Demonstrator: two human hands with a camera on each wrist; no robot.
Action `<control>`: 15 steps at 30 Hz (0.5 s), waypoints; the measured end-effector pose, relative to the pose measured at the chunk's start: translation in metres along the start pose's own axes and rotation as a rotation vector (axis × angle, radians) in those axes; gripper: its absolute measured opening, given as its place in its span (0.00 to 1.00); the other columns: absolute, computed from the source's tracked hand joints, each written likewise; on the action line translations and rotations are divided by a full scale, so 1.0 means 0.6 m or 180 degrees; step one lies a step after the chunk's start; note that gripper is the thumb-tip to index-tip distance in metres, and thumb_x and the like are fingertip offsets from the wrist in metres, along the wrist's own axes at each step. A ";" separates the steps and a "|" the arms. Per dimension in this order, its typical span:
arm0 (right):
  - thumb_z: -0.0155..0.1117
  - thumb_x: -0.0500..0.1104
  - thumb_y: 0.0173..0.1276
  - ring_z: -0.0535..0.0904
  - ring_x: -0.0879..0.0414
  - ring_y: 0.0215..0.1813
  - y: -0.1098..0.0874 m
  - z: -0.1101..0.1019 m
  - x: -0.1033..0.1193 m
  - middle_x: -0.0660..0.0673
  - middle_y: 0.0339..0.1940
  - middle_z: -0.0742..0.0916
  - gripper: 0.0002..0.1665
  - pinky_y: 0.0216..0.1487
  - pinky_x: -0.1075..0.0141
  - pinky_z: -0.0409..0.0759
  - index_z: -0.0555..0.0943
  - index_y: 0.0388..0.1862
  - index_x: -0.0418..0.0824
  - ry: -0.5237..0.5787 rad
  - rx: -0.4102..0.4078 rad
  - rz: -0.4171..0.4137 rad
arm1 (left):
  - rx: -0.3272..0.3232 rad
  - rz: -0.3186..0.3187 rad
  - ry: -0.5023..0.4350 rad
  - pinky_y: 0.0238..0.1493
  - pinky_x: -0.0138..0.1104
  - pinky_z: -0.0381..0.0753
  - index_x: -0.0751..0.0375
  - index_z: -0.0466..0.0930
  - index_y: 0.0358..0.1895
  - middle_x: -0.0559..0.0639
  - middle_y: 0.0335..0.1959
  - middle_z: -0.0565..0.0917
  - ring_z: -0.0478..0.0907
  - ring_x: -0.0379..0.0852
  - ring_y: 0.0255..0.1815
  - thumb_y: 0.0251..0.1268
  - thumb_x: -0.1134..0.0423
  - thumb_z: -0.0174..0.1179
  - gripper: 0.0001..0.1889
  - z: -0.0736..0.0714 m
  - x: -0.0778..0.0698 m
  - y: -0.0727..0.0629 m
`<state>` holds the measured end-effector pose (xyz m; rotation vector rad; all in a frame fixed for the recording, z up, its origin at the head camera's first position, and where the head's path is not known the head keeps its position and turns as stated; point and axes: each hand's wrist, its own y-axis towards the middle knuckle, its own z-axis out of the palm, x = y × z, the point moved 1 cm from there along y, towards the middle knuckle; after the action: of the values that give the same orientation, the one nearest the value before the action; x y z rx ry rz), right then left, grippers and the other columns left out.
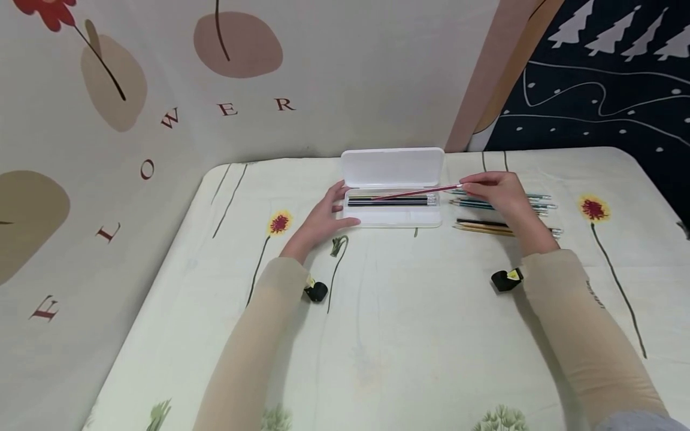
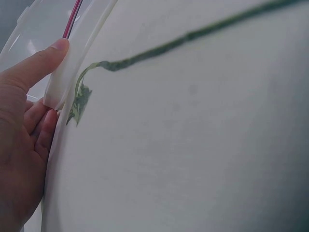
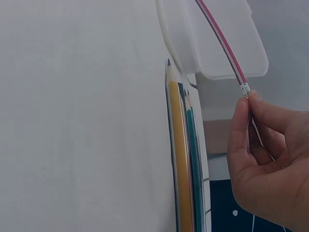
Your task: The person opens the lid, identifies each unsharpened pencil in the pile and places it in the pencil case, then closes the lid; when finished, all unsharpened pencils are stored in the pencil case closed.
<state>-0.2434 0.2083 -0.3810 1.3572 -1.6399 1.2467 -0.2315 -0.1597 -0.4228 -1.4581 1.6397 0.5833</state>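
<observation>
An open white plastic pencil case (image 1: 396,219) lies at the far side of the table, its lid (image 1: 392,166) tipped back. My left hand (image 1: 321,216) holds the case by its left end, thumb (image 2: 57,48) at the near rim and fingers at the side. Several black-striped pencils (image 1: 390,202) lie in the base. Between thumb and fingertips, my right hand (image 1: 498,190) pinches a red-striped pencil (image 1: 415,193) at its metal-banded end (image 3: 245,89). That pencil slants leftward over the case, its far end overlapping the pencils inside.
Right of the case lie teal pencils (image 1: 474,204) and, nearer, yellow and black pencils (image 1: 485,227), partly under my right arm. A flower-print cloth (image 1: 409,329) covers the table. A pale printed wall hanging (image 1: 350,78) stands behind it. Small black devices (image 1: 505,280) sit at both wrists.
</observation>
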 end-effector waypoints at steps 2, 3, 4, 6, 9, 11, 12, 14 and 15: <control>0.65 0.49 0.71 0.81 0.78 0.41 0.001 0.005 0.002 0.64 0.42 0.82 0.26 0.49 0.81 0.81 0.79 0.62 0.36 -0.0026 0.0022 -0.0016 | 0.0002 -0.0008 -0.0001 0.77 0.48 0.63 0.44 0.42 0.81 0.48 0.80 0.61 0.68 0.54 0.74 0.58 0.55 0.73 0.54 0.000 0.000 0.000; 0.65 0.49 0.71 0.81 0.78 0.41 0.002 0.007 0.002 0.63 0.43 0.82 0.26 0.48 0.81 0.81 0.79 0.62 0.36 -0.0033 0.0027 -0.0012 | 0.0003 -0.0010 -0.0004 0.77 0.48 0.63 0.44 0.42 0.81 0.48 0.80 0.61 0.68 0.55 0.74 0.59 0.55 0.73 0.54 -0.001 0.000 0.000; 0.65 0.49 0.71 0.81 0.77 0.40 0.003 0.010 0.003 0.62 0.44 0.82 0.26 0.48 0.82 0.81 0.79 0.62 0.36 -0.0049 0.0028 -0.0002 | 0.0005 -0.0010 -0.0002 0.77 0.48 0.63 0.44 0.42 0.81 0.48 0.80 0.61 0.68 0.55 0.74 0.59 0.55 0.73 0.54 -0.001 0.000 0.000; 0.65 0.48 0.71 0.81 0.77 0.39 0.004 0.015 0.005 0.60 0.45 0.82 0.26 0.46 0.82 0.81 0.79 0.62 0.36 -0.0071 0.0037 0.0001 | 0.0008 -0.0012 0.0003 0.77 0.47 0.63 0.44 0.42 0.81 0.48 0.80 0.60 0.67 0.55 0.74 0.59 0.55 0.72 0.54 -0.001 -0.001 0.000; 0.66 0.47 0.70 0.81 0.75 0.38 0.007 0.023 0.008 0.58 0.45 0.82 0.25 0.44 0.83 0.81 0.80 0.62 0.35 -0.0109 0.0036 0.0003 | 0.0005 -0.0003 0.0012 0.78 0.47 0.63 0.45 0.42 0.81 0.49 0.80 0.60 0.67 0.55 0.74 0.59 0.55 0.72 0.54 -0.001 -0.002 -0.001; 0.66 0.46 0.70 0.81 0.75 0.38 0.008 0.028 0.009 0.58 0.43 0.82 0.24 0.44 0.83 0.81 0.80 0.61 0.35 -0.0114 0.0061 -0.0016 | 0.0006 0.0003 0.0019 0.77 0.47 0.63 0.45 0.42 0.81 0.49 0.80 0.60 0.67 0.55 0.74 0.59 0.55 0.72 0.54 -0.001 -0.003 -0.001; 0.66 0.46 0.70 0.81 0.75 0.37 0.008 0.031 0.010 0.59 0.42 0.83 0.24 0.43 0.83 0.81 0.81 0.60 0.35 -0.0123 0.0070 -0.0016 | 0.0009 0.0005 0.0020 0.78 0.47 0.63 0.45 0.42 0.81 0.49 0.80 0.60 0.67 0.55 0.74 0.59 0.55 0.72 0.54 -0.001 -0.003 -0.002; 0.66 0.47 0.70 0.81 0.75 0.37 0.008 0.035 0.012 0.61 0.40 0.83 0.23 0.43 0.83 0.81 0.82 0.59 0.36 -0.0153 0.0087 -0.0013 | 0.0010 0.0007 0.0023 0.77 0.48 0.63 0.45 0.42 0.81 0.49 0.80 0.60 0.67 0.55 0.74 0.59 0.55 0.72 0.54 -0.001 -0.004 -0.002; 0.66 0.47 0.70 0.81 0.75 0.37 0.008 0.038 0.013 0.61 0.39 0.83 0.23 0.42 0.83 0.81 0.82 0.59 0.36 -0.0170 0.0106 -0.0021 | 0.0012 0.0007 0.0027 0.77 0.48 0.63 0.45 0.42 0.81 0.48 0.80 0.60 0.67 0.55 0.74 0.59 0.55 0.72 0.54 -0.001 -0.004 -0.002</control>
<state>-0.2482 0.1842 -0.3825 1.4265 -1.6563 1.2490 -0.2304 -0.1592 -0.4204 -1.4582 1.6483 0.5757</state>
